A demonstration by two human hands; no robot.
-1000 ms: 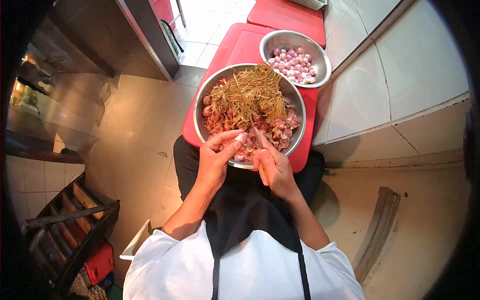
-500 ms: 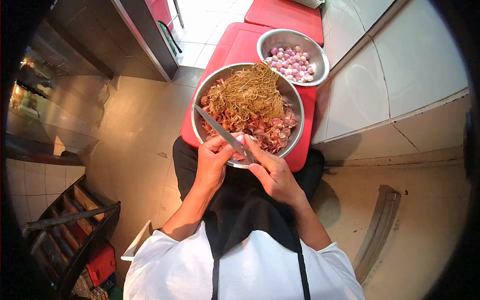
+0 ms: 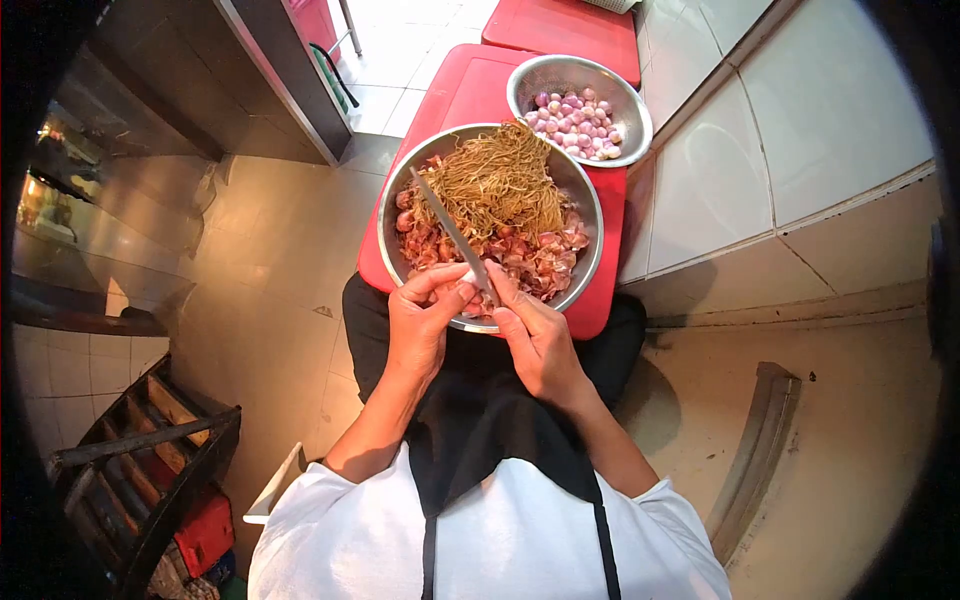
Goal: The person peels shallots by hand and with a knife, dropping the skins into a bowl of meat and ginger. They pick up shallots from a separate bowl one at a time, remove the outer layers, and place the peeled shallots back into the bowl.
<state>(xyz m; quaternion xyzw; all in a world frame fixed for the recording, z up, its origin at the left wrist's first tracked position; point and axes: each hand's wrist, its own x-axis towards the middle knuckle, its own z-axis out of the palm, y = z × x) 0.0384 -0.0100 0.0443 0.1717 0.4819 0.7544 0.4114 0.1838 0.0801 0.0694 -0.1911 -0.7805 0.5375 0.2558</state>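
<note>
Over the near rim of a large metal bowl (image 3: 388, 232), my left hand (image 3: 420, 318) is closed on a small pale shallot (image 3: 469, 279), mostly covered by the fingers. My right hand (image 3: 540, 340) grips a knife (image 3: 452, 228), its blade pointing up and to the left over the bowl and its near end close to the shallot. Reddish shallots and loose skins (image 3: 545, 262) fill the bowl, with a tangled heap of dry brown roots (image 3: 505, 180) on top. Behind it to the right, a perforated metal colander (image 3: 640, 112) holds several peeled pink shallots (image 3: 575, 124).
Bowl and colander stand on a red plastic stool or box (image 3: 455, 85), with another red one (image 3: 570, 30) behind. A white tiled wall (image 3: 800, 150) runs close along the right. A dark wooden rack (image 3: 150, 440) stands at the lower left.
The knife blade has swung to a steeper angle, its tip moving right and farther up over the bowl. Both hands stay close together around the shallot.
</note>
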